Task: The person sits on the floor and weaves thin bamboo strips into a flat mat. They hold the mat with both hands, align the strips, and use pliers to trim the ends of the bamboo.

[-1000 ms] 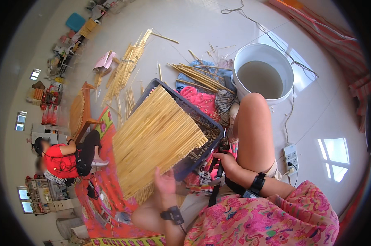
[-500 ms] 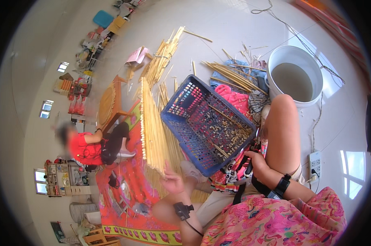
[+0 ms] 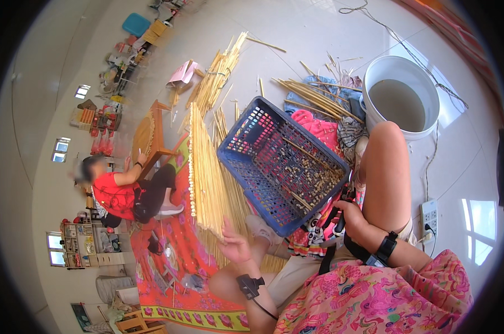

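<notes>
My left hand point(image 3: 236, 245) is at the near end of a pale yellow panel of thin plant stalks point(image 3: 204, 172) laid side by side. Its fingers are at the panel's corner, some curled and one pointing up along the edge; what lies under the fingertips is partly hidden. My right hand point(image 3: 353, 220), low beside my bent knee, is closed around a pair of black-handled cutters point(image 3: 338, 222); their head is hard to make out. Between my hands and tilted toward me is a dark blue perforated plastic basket point(image 3: 233, 175), with short stalk bits and a few longer pieces inside.
Farther off lie a tied stalk bundle point(image 3: 215, 78), loose stalks point(image 3: 318, 100) on cloths and a pink box point(image 3: 183, 75). At right stand a white bucket point(image 3: 372, 114) of murky water and a power strip point(image 3: 429, 217). A person in red point(image 3: 115, 192) sits left by a wooden stool point(image 3: 158, 139).
The view has shifted slightly. The person in red has raised an arm and hands toward the wooden stool. My hands stay nearly in place; the right fingers' grip on the handles looks slightly changed.
</notes>
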Action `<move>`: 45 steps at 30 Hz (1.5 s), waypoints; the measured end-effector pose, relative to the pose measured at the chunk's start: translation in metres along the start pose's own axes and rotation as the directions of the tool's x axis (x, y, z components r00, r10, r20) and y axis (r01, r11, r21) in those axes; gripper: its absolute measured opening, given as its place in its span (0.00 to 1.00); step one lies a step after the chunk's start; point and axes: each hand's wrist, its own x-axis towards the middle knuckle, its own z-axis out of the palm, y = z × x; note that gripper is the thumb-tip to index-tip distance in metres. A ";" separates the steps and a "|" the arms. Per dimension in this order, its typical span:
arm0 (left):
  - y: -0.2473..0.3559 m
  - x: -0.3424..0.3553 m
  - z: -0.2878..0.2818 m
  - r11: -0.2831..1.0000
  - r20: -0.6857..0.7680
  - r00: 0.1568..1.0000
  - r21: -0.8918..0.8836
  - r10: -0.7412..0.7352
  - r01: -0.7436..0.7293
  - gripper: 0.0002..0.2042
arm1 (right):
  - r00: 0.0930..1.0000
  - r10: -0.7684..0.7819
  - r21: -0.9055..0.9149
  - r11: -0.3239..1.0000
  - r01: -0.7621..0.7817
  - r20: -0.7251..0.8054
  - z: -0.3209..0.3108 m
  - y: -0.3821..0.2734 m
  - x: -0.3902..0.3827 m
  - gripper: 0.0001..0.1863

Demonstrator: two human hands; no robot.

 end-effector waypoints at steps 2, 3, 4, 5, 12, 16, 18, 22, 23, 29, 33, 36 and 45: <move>0.000 0.001 0.002 1.000 -0.004 1.000 0.002 -0.007 0.007 0.36 | 1.000 0.023 -0.023 0.999 -0.023 -0.010 0.000 -0.002 -0.001 0.13; 0.001 0.001 0.002 1.000 -0.001 1.000 0.000 -0.016 0.016 0.36 | 1.000 0.026 -0.024 0.999 -0.026 -0.010 0.001 -0.002 -0.002 0.13; 0.001 0.002 0.003 1.000 0.001 1.000 -0.002 -0.026 0.026 0.36 | 1.000 0.029 -0.025 0.999 -0.029 -0.011 0.002 -0.003 -0.003 0.13; 0.001 0.003 0.004 0.999 0.001 0.999 -0.009 -0.032 0.032 0.36 | 0.999 0.032 -0.024 0.999 -0.032 -0.013 0.002 -0.004 -0.004 0.13; -0.005 0.005 0.016 0.998 -0.016 0.998 -0.003 -0.067 0.067 0.33 | 1.000 -0.002 -0.019 1.000 0.001 -0.029 0.000 0.001 0.000 0.12; 0.009 0.006 0.009 0.965 -0.076 0.996 0.261 0.049 -0.027 0.24 | 0.995 -0.081 -0.067 0.995 0.077 -0.058 -0.003 0.006 0.004 0.11; 0.008 0.009 0.004 0.899 -0.135 0.981 0.432 0.139 -0.067 0.20 | 0.985 -0.141 -0.116 0.985 0.129 -0.098 0.000 -0.001 -0.007 0.11; 0.000 0.010 -0.012 0.792 -0.173 0.969 0.610 0.178 -0.037 0.17 | 0.954 -0.298 -0.192 0.939 0.285 -0.042 -0.007 0.005 -0.006 0.10; -0.003 0.010 -0.015 0.761 -0.174 0.965 0.648 0.198 -0.039 0.16 | 0.950 -0.304 -0.232 0.931 0.281 -0.071 -0.004 0.002 -0.013 0.10; -0.010 0.020 -0.031 0.680 -0.230 0.929 0.733 0.290 -0.031 0.15 | 0.910 -0.406 -0.364 0.838 0.407 0.083 -0.006 0.001 -0.014 0.12; -0.008 0.030 -0.035 0.677 -0.198 0.947 0.736 0.254 -0.028 0.15 | 0.878 -0.468 -0.449 0.767 0.459 0.098 0.000 0.005 -0.023 0.12; -0.005 0.029 -0.029 0.648 -0.212 0.950 0.761 0.231 0.012 0.15 | 0.883 -0.429 -0.459 0.756 0.467 0.193 0.000 0.010 -0.018 0.12; -0.031 0.020 -0.034 0.599 -0.153 0.982 0.799 0.115 0.054 0.15 | 0.893 -0.360 -0.077 0.916 0.393 0.271 0.035 0.000 -0.009 0.18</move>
